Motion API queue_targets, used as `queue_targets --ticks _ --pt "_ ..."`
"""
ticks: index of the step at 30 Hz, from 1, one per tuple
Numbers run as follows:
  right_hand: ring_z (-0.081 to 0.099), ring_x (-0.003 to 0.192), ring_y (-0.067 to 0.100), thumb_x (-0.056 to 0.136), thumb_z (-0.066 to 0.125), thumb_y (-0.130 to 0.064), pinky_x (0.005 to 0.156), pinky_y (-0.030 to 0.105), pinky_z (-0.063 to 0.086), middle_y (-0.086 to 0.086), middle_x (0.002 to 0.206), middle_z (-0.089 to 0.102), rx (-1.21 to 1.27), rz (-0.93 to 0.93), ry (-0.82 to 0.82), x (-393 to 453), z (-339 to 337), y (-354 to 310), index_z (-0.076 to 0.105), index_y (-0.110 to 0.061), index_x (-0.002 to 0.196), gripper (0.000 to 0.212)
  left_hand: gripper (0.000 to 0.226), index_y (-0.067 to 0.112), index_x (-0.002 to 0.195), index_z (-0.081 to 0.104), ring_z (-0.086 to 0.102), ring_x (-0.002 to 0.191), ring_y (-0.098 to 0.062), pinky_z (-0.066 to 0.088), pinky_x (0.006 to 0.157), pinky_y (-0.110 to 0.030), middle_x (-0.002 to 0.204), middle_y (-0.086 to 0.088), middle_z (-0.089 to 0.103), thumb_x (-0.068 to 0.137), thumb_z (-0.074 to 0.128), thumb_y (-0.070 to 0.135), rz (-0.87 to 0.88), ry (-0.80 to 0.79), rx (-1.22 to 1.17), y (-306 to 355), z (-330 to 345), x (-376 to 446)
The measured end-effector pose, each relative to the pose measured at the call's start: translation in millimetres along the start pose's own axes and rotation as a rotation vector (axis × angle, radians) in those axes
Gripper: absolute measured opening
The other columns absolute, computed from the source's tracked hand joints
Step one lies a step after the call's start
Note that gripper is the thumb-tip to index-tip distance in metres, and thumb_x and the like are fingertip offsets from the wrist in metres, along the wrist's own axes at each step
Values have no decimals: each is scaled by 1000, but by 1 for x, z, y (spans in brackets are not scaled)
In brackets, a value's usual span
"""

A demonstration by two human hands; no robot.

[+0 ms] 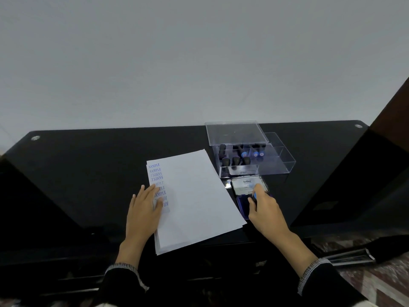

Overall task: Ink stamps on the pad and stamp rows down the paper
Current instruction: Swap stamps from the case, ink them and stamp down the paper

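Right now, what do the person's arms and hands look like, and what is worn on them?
Both hands, left hand and right hand, are bare, with no gloves. Each forearm ends in a black sleeve with a white-and-black stitched cuff.

You have open tabletop (77, 173) along the left edge and far-left corner. Toward the far-right corner the clear stamp box (250, 154) blocks you, with the ink pad (249, 187) just beside the paper (199, 196).

table (88, 173): glossy black | paper (194, 196): matt white | box (276, 160): clear plastic
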State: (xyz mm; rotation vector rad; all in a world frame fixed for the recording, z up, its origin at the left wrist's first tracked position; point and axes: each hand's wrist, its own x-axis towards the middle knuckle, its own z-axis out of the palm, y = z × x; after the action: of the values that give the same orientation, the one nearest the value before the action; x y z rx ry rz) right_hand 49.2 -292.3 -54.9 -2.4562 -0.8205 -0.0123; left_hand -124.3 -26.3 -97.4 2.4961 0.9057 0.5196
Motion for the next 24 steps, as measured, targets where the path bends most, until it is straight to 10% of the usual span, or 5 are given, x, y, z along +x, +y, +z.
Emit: queue_targets --ticks 8,24 --pt "54 65 12 94 52 -10 50 16 34 1 77 56 32 -14 53 -9 4 2 35 -19 86 21 46 18 144 40 17 145 -13 7 118 -35 153 4 34 101 38 32 -2 -13 35 1 1 -1" --pt "54 80 26 87 52 -7 63 35 46 10 91 52 44 117 -376 42 -19 -3 40 -15 91 15 46 17 144 40 18 145 -14 6 119 -36 153 3 33 101 37 33 -10 -18 48 4 0 -2"
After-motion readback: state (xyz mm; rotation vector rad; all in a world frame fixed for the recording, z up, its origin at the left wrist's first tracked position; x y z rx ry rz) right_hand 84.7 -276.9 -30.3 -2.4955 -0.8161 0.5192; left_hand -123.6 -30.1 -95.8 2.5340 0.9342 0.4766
